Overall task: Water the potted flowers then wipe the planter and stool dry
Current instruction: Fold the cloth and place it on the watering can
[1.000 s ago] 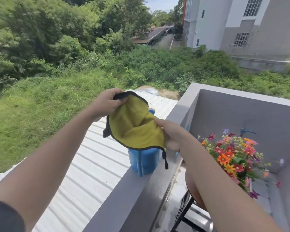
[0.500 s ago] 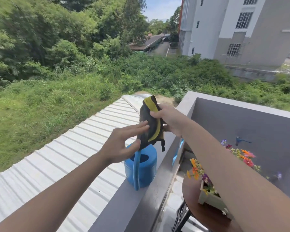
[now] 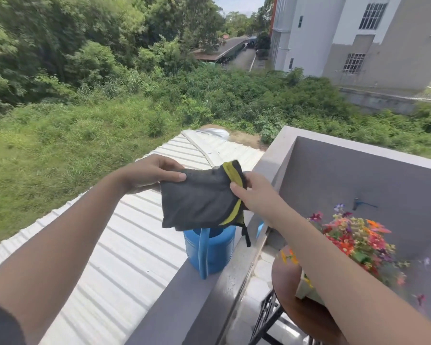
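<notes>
A folded grey and yellow cloth (image 3: 199, 197) is held up between both hands, above the balcony ledge. My left hand (image 3: 152, 174) pinches its upper left corner and my right hand (image 3: 256, 195) grips its right edge. Just below the cloth a blue watering can (image 3: 210, 249) stands on the ledge. Colourful flowers (image 3: 353, 240) fill a pale planter (image 3: 302, 290) on a round brown stool (image 3: 299, 312) at lower right, partly hidden by my right arm.
The grey ledge (image 3: 184, 295) runs from bottom centre toward the balcony corner. Beyond it lie a white corrugated roof (image 3: 125, 257) and a drop to grass. A grey balcony wall (image 3: 358, 185) with a small blue tap (image 3: 357, 202) stands behind the flowers.
The cloth went from spread open, yellow side showing, to folded with the grey side out. My left hand let go briefly, then took hold of the cloth's left corner.
</notes>
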`<state>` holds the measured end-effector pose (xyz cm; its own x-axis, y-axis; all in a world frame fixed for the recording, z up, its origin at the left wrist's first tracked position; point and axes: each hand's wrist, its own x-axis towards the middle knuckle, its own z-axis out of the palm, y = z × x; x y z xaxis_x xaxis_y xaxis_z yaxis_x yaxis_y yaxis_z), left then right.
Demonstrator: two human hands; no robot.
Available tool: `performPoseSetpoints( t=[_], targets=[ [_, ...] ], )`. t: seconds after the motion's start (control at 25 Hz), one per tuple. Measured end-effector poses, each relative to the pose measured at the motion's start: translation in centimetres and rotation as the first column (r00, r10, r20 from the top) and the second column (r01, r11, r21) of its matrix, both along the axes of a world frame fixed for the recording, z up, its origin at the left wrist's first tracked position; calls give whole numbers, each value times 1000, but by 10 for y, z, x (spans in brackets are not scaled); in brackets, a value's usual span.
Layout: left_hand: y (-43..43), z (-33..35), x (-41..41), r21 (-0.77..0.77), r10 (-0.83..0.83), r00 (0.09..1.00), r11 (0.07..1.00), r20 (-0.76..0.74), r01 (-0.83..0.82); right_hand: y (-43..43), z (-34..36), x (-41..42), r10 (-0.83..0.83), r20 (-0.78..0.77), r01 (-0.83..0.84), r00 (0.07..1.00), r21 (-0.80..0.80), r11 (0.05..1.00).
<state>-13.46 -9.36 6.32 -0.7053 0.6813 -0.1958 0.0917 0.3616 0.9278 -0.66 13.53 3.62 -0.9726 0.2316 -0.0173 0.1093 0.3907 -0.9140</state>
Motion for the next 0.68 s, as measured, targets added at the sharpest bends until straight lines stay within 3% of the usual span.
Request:
performPoseSetpoints(
  t=[0.12, 0.4, 0.48, 0.56, 0.6, 0.68],
  targets=[
    [11, -29, -17, -151, 107, 992, 982, -59, -115, -15, -44, 6, -136, 59, 130, 989, 93, 987],
    [32, -84, 3, -118, 309, 946, 940, -101, -320, -17, -74, -2, -107, 72, 94, 992, 160, 983],
    [36, -90, 12, -172, 339, 884, 897, -322, -407, -18, -79, -3, -60, 41, 50, 997, 207, 977],
    [43, -89, 31, -170, 358, 728, 824, -585, -541, -19, -87, -3, -22, -10, 24, 1000, 310, 950],
    [48, -83, 43, -156, 382, 691, 799, -614, -581, -20, -91, -4, -9, -30, 21, 1000, 404, 915],
    [62, -74, 64, -293, 328, 744, 769, -582, -568, -21, -100, -6, 16, -33, 7, 999, 591, 807]
  ],
)
